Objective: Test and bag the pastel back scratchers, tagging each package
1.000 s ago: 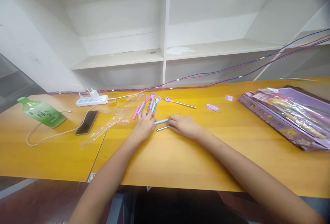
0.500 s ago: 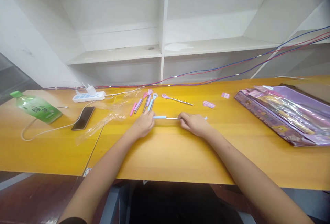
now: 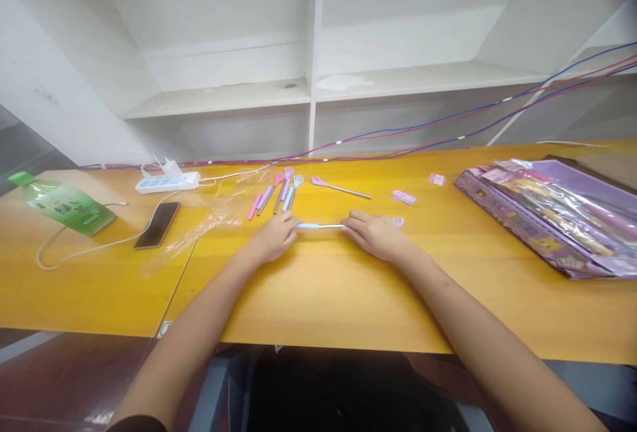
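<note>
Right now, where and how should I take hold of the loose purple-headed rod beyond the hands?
Probably best by the middle of its bare metal shaft, coming down from above and the near side, fingertips pinching across it. The shaft is thin, straight and lying roughly crosswise, apart from the clustered rods; the splayed prongs look harder to pinch.

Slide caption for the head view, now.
Left hand and right hand hold a blue-handled metal rod over a yellow table.

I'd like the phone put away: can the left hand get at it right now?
Probably, if the left hand lets go of the blue handle: only thin plastic wrap seems to lie between, though a white cable crosses the phone's edge.
</note>
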The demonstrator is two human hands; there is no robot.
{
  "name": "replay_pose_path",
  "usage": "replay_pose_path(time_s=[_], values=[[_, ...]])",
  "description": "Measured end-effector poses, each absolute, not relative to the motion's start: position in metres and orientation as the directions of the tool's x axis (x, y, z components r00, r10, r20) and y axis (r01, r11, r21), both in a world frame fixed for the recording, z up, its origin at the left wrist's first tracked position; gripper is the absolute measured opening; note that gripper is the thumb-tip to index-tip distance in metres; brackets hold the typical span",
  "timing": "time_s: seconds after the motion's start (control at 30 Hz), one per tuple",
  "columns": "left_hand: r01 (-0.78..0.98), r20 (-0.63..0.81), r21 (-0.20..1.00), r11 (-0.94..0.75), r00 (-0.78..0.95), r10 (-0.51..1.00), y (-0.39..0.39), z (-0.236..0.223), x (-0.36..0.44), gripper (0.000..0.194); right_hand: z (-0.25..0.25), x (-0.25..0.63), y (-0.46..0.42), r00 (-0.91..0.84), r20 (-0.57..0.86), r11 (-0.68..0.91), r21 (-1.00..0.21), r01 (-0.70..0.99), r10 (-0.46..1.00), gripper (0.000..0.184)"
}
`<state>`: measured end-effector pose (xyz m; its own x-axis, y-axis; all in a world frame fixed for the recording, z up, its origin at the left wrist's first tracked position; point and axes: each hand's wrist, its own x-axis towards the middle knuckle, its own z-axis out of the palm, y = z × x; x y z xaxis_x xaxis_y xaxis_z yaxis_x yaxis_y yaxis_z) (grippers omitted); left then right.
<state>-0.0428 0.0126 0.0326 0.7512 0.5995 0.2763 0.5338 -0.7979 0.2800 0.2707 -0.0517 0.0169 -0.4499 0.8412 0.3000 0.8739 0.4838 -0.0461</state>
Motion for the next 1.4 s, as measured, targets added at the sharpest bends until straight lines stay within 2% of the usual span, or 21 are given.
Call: replay_pose_path(time_s=[0.2,0.6,0.9,1.13,1.27,1.4], values=[[0.467,0.358,0.370,-0.804,0.726,0.587,0.009,0.026,-0.040,0.025,0.016,0.271,-0.053,-0.452,0.333,0.491,-0.037,0.871,0.827,0.042],[0.443,0.381,0.349,-0.825,0.738,0.558,0.008,0.015,-0.036,0.032,0.012,0.261,-0.057,-0.482,0.312,0.514,-0.021,0.858,0.818,0.041],[0.431,0.343,0.334,-0.838,0.772,0.534,-0.005,0.007,-0.023,0.037,0.005,0.239,-0.061,-0.507,0.293,0.548,-0.075,0.833,0.811,0.040],[0.471,0.328,0.276,-0.838,0.774,0.542,-0.010,0.007,-0.018,0.038,0.007,0.229,-0.064,-0.513,0.272,0.545,-0.056,0.836,0.814,0.039],[0.539,0.337,0.242,-0.807,0.733,0.590,-0.003,0.011,-0.021,0.038,0.019,0.243,-0.058,-0.497,0.330,0.532,-0.019,0.847,0.803,0.040],[0.562,0.362,0.266,-0.783,0.694,0.622,0.008,0.015,-0.030,0.036,0.027,0.268,-0.052,-0.483,0.402,0.529,-0.004,0.849,0.778,0.038]])
